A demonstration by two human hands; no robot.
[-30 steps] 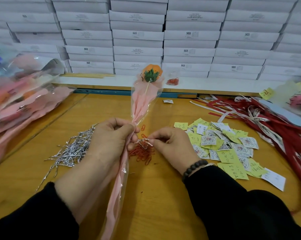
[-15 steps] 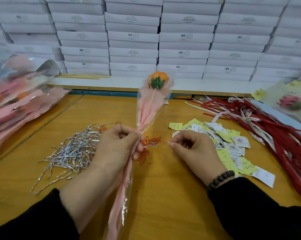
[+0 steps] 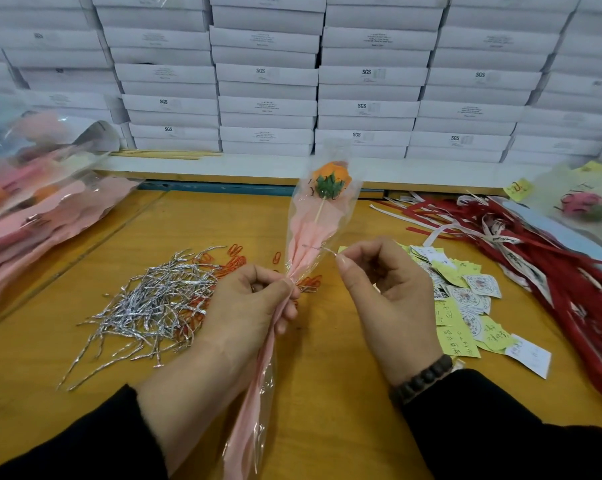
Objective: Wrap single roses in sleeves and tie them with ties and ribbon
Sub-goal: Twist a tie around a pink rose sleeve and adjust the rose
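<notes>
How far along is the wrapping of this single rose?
Done: the orange rose sits inside its pink sleeve. In hand: the left hand grips the gathered sleeve while the right hand pinches a silver tie. Left: twisting the tie, then adding red ribbon from the pile.

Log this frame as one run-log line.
step: tying sleeve | left hand: grips gathered sleeve neck | right hand: pinches silver tie | rose: inside sleeve | ribbon: not yet on

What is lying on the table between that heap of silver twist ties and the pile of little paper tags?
In the head view, orange-red paper clips lie scattered there, and both hands hold the pink-sleeved orange rose above that stretch.
</notes>
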